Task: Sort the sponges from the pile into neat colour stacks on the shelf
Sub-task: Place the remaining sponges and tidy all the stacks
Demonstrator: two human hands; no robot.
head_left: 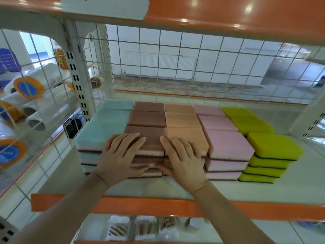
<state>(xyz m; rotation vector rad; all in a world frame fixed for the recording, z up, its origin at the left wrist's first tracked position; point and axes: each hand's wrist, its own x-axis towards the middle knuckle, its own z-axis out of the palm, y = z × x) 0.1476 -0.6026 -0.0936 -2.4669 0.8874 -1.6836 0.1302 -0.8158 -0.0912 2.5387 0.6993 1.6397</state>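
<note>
Sponges stand in colour rows on the white shelf [175, 189]: blue stacks [103, 131] at the left, then brown stacks [149, 118], orange stacks [182, 120], pink stacks [226, 143] and yellow-green stacks [270, 147] at the right. My left hand [121, 155] lies with straight fingers on the top front of the nearest brown stack, its thumb against the stack's front face. My right hand [182, 159] rests flat on the front of the nearest orange stack, thumb against the front near the brown stack. Neither hand holds a sponge.
A wire grid [175, 67] closes the shelf's back and left side. Rolls of clear film with orange caps [28, 87] lie in the bay to the left. An orange edge strip [158, 206] fronts the shelf. Packs of cotton swabs [144, 228] lie on the shelf below.
</note>
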